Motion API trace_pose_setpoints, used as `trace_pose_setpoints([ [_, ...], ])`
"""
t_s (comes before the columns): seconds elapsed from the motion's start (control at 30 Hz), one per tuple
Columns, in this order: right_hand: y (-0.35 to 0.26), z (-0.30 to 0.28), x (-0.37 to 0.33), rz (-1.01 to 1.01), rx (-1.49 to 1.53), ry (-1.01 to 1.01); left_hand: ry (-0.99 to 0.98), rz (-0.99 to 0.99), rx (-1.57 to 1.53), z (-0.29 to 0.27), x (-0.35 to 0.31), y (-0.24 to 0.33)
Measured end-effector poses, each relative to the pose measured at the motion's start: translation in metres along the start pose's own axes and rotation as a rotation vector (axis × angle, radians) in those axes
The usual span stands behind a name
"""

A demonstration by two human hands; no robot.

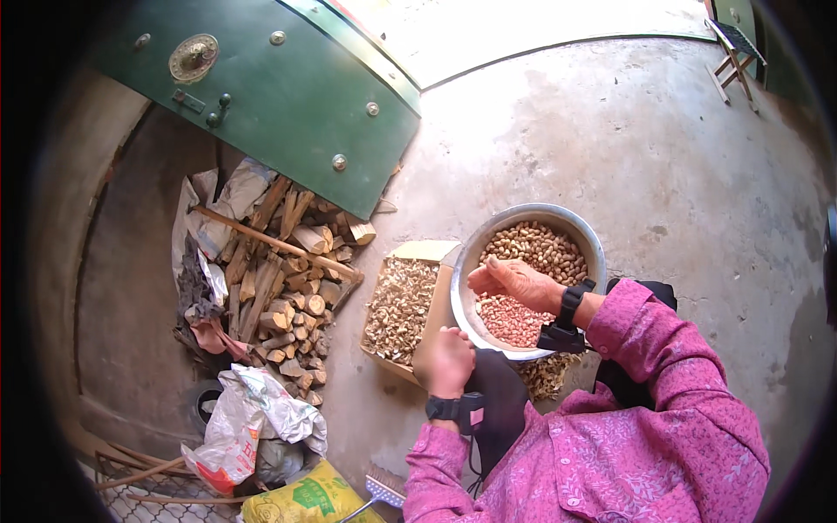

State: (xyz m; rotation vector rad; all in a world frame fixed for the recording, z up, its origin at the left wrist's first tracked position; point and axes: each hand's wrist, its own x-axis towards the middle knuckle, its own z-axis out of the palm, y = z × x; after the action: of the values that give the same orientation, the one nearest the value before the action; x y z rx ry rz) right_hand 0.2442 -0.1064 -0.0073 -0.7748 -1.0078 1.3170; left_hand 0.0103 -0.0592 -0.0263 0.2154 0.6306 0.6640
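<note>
A wide metal basin [598,248] stands on the floor in front of me. Unshelled peanuts [549,247] fill its far part, and pink shelled peanut kernels [510,322] lie in its near part. Over the kernels is my right hand [521,286], its fingers stretched and slightly curved, the thumb apart, with nothing visible in it. My left hand [449,362] is blurred, between the basin and a cardboard box [442,301] full of peanut shells [401,305]. Its fingers are smeared, so I cannot make out whether it holds anything.
Split firewood [288,296] is piled left of the box, below a green door [288,96]. Plastic sacks [253,418], a yellow bag [314,497] and a brush [384,490] lie at lower left. More shells [547,375] are on the floor under the basin. A folding stool [737,57] stands far right.
</note>
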Motion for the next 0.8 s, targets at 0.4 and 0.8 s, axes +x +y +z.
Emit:
trace_pose_setpoints([
  [0.4,0.002,-0.008,-0.008,0.143,0.073,0.075,0.527,0.141,0.021,-0.128,-0.034,0.029],
  [0.8,0.023,-0.001,0.007,0.240,0.094,0.093,0.676,0.516,0.056,-0.095,-0.040,0.146],
])
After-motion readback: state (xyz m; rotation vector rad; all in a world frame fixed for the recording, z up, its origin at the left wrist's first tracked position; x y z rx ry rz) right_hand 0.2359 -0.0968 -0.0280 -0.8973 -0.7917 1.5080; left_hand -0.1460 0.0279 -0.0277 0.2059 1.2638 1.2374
